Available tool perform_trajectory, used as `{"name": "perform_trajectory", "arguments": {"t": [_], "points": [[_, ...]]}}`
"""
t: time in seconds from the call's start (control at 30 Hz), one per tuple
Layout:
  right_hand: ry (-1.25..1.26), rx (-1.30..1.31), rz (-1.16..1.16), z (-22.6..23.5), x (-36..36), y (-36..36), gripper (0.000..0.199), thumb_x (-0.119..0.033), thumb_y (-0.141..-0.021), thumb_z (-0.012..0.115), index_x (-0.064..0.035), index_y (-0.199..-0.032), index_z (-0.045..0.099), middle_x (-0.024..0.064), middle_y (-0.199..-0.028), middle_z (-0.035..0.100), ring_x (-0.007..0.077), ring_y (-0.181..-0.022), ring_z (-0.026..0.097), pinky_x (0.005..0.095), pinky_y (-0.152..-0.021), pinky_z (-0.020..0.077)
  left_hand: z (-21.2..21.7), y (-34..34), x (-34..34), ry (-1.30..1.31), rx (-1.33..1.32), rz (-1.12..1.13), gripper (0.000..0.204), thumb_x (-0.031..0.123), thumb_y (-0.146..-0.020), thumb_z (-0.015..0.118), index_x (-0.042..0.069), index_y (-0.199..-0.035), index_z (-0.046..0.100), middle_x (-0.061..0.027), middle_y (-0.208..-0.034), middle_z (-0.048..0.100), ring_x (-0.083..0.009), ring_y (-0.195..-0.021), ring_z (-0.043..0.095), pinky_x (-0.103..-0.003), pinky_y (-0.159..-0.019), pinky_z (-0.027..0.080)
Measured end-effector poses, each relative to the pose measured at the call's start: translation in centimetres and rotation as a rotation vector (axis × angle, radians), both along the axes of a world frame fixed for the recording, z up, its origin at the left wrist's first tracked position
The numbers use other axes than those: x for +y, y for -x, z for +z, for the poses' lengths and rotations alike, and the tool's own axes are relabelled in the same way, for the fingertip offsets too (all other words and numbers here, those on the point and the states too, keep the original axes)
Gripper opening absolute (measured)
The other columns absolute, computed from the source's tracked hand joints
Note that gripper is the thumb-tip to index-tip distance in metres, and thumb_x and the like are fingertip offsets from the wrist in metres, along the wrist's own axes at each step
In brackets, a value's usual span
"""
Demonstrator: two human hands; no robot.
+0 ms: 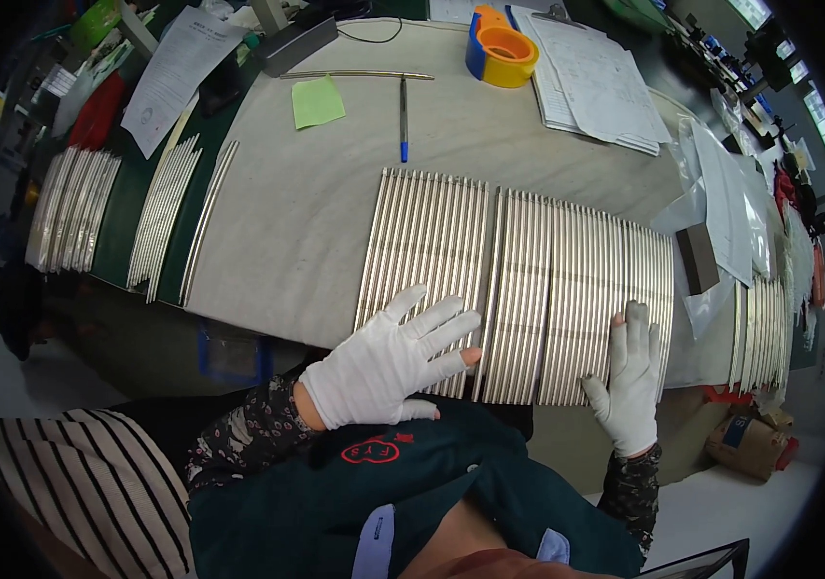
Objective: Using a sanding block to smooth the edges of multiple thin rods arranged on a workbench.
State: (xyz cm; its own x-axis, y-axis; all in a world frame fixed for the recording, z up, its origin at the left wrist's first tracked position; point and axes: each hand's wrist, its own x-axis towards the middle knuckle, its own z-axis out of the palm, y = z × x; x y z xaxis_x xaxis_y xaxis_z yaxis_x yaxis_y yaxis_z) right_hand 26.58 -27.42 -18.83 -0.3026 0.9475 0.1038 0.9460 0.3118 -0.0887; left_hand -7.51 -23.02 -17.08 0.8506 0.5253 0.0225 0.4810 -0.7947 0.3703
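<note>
A wide row of shiny metal rods (518, 270) lies side by side on the cloth-covered table in front of me, with a narrow gap splitting it left of the middle. My left hand (383, 365), in a white glove with a bare fingertip, rests with spread fingers on the near ends of the left group. At the right end of the row, my right hand (630, 381), gloved the same way, lies flat with its fingers stretched over the rods. Neither hand grips anything. The rods under my palms and fingers are hidden.
More rod bundles (74, 207) lie at the left edge, and others (760, 338) at the right. Beyond the row are a pen (404, 121), a green note (318, 102), a single rod (359, 74), a tape roll (504, 53) and papers (596, 82). A dark block (697, 259) sits right.
</note>
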Motion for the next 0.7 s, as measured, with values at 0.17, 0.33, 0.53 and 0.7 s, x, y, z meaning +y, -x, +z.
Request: {"name": "perform_trajectory", "arguments": {"t": [0.17,0.33,0.53,0.7], "points": [[0.068,0.062,0.141,1.0,0.7,4.4,0.083,-0.063,-0.09,0.037,0.0047,-0.137,0.034,0.0277,-0.139,0.037,0.0445,-0.133,0.033,0.058,-0.107,0.0249,0.1,0.0,0.1,0.014,-0.005,0.01,0.079,0.048,-0.066,0.076,0.016,-0.132,0.045,-0.0137,-0.143,0.041,-0.0344,-0.132,0.039,-0.056,-0.108,0.027],[0.078,0.06,0.176,1.9,1.0,7.0,0.078,-0.05,-0.084,0.056,0.0093,-0.131,0.038,0.0275,-0.136,0.04,0.0434,-0.13,0.036,0.0561,-0.107,0.0266,0.5,-0.3,0.2,0.011,0.011,-0.014,0.077,0.048,-0.066,0.076,0.014,-0.129,0.049,-0.0146,-0.141,0.042,-0.0354,-0.131,0.039,-0.056,-0.107,0.028],[0.0,0.072,0.066,2.7,0.5,2.6,0.074,-0.049,-0.083,0.058,0.0027,-0.134,0.04,0.026,-0.136,0.041,0.0433,-0.13,0.037,0.0567,-0.106,0.0289,0.7,-0.4,0.3,0.011,0.064,-0.021,0.077,0.052,-0.07,0.069,0.012,-0.132,0.046,-0.0186,-0.139,0.042,-0.0386,-0.13,0.039,-0.058,-0.108,0.025],[-0.171,0.024,-0.223,0.8,1.2,-3.6,0.073,-0.046,-0.088,0.054,0.0045,-0.137,0.036,0.0297,-0.14,0.036,0.0461,-0.13,0.035,0.0575,-0.106,0.029,1.1,-0.9,0.5,-0.015,0.075,-0.054,0.081,0.055,-0.074,0.065,0.01,-0.136,0.04,-0.0207,-0.139,0.041,-0.0412,-0.129,0.038,-0.059,-0.108,0.024]]}}
